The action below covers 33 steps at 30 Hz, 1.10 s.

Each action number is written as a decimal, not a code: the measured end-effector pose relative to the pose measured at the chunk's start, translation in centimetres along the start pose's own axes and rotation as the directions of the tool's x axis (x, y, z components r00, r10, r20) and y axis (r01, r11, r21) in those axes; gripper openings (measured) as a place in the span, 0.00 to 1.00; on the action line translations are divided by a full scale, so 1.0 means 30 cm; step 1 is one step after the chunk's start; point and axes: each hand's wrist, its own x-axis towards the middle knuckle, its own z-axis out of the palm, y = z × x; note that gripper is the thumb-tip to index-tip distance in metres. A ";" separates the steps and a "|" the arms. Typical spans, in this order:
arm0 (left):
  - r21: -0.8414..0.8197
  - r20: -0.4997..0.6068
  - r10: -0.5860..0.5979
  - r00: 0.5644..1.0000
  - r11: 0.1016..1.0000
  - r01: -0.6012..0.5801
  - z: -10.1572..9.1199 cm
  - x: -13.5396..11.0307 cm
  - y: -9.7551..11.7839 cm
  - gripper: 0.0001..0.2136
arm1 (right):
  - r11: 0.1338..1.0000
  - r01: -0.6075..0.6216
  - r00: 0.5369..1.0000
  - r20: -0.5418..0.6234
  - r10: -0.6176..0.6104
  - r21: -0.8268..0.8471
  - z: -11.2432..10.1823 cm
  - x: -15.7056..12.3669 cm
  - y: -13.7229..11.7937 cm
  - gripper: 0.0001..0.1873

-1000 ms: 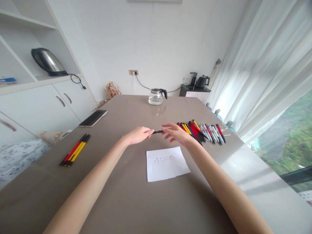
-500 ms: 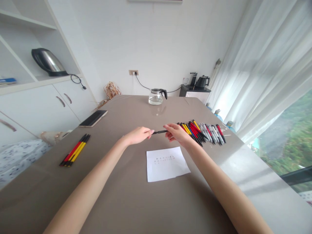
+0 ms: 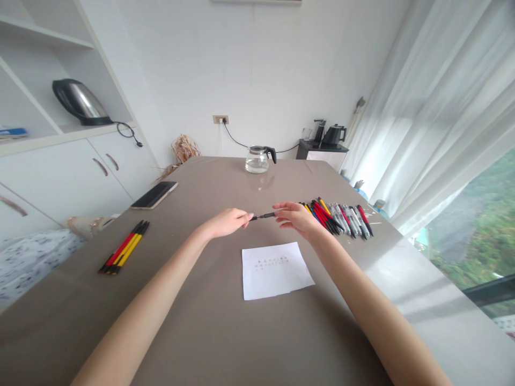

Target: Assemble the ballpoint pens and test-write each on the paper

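A slim dark pen (image 3: 269, 215) spans the space between my two hands, above the table and beyond the paper. Its left end sits in the pinched fingertips of my left hand (image 3: 228, 222). The fingertips of my right hand (image 3: 296, 219) hold the other end, with the fingers somewhat spread. A thinner stretch shows along the pen near the left fingers; whether this is a bared tip or part of the barrel I cannot tell. Below lies a white sheet of paper (image 3: 273, 284) with small handwriting. Right of my right hand is a pile of red, yellow, blue and clear pens (image 3: 346, 220).
Several red and yellow pens (image 3: 124, 249) lie together at the left. Behind them is a phone (image 3: 155, 195) near the table's left edge. A glass pot (image 3: 256, 163) with a black handle stands at the far end of the brown table (image 3: 193, 332).
My right hand has shifted slightly right and its fingers have opened out a little around the pen's end. My left hand has stayed nearly still.
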 end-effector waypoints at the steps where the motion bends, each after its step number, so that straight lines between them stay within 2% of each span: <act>1: 0.002 0.001 0.000 1.000 1.000 0.000 0.000 0.000 -0.001 0.23 | 1.000 -0.002 1.000 -0.008 0.002 0.002 -0.001 0.000 -0.001 0.14; 14: -0.001 -0.003 -0.019 1.000 1.000 0.019 -0.006 0.002 -0.013 0.23 | 0.997 -0.001 0.976 -0.215 0.017 0.074 -0.040 0.020 0.008 0.15; 26: -0.013 -0.023 -0.074 0.997 0.997 0.074 -0.008 -0.001 -0.022 0.24 | 0.987 0.051 0.947 -0.323 -0.001 0.149 -0.066 0.038 0.026 0.12; 30: 0.040 -0.049 -0.099 0.994 0.994 0.101 -0.004 0.009 -0.043 0.25 | 0.995 0.099 0.901 -0.428 -0.076 0.031 -0.081 0.059 0.053 0.12; 33: 0.055 -0.048 -0.100 0.994 0.993 0.102 0.001 0.014 -0.054 0.24 | 0.970 0.076 0.896 -0.411 -0.168 -0.231 -0.097 0.076 0.083 0.13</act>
